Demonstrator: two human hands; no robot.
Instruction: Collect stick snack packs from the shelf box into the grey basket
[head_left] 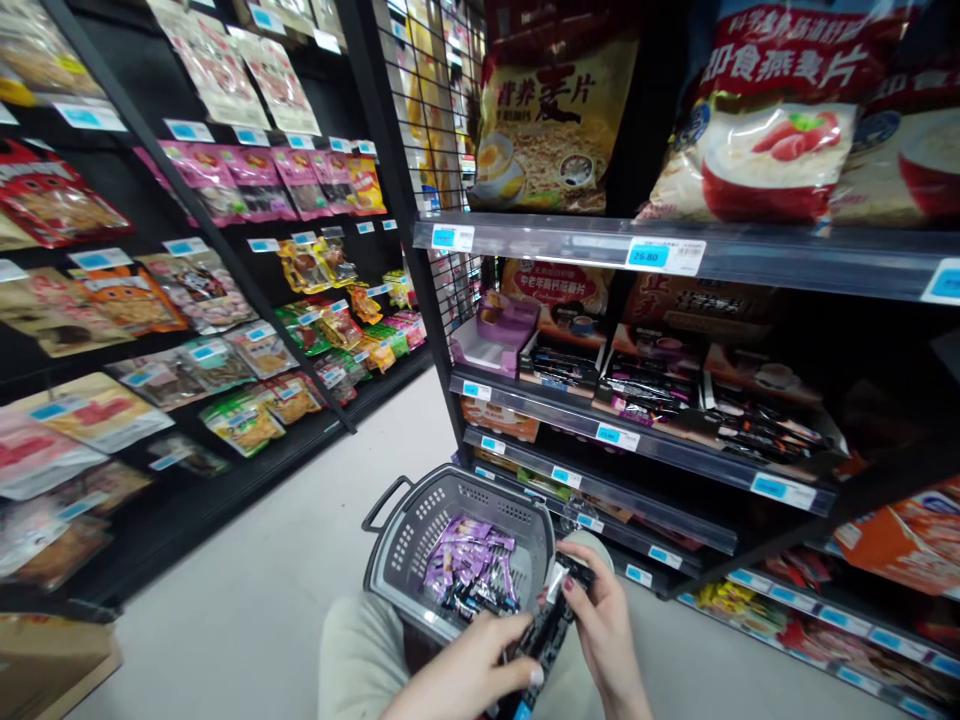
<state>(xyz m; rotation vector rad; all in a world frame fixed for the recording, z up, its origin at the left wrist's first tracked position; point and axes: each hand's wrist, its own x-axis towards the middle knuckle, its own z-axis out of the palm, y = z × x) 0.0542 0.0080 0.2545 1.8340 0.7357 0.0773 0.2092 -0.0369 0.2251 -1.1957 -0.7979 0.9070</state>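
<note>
1. The bunch of slim black packets (553, 628) is above the lap, just beside the basket's near right edge; it has not been put in.
2. The left hand (484, 662) grips its lower part between thumb and fingers; the right hand (600, 612) grasps the upper end. Neither has let go.
3. The grey basket (411, 540) stands on the floor by the knees. Already inside it are a loose pile of purple packets (469, 548) and some dark packets (480, 598) nearest the person, so the loading looks partly done; I cannot count them.
4. On the shelf (540, 402) beyond, more slim packets (769, 425) remain in open boxes (660, 345).
5. Farther out, cereal bags (551, 130) stand above and snack bags (247, 185) line the left shelving.
</note>
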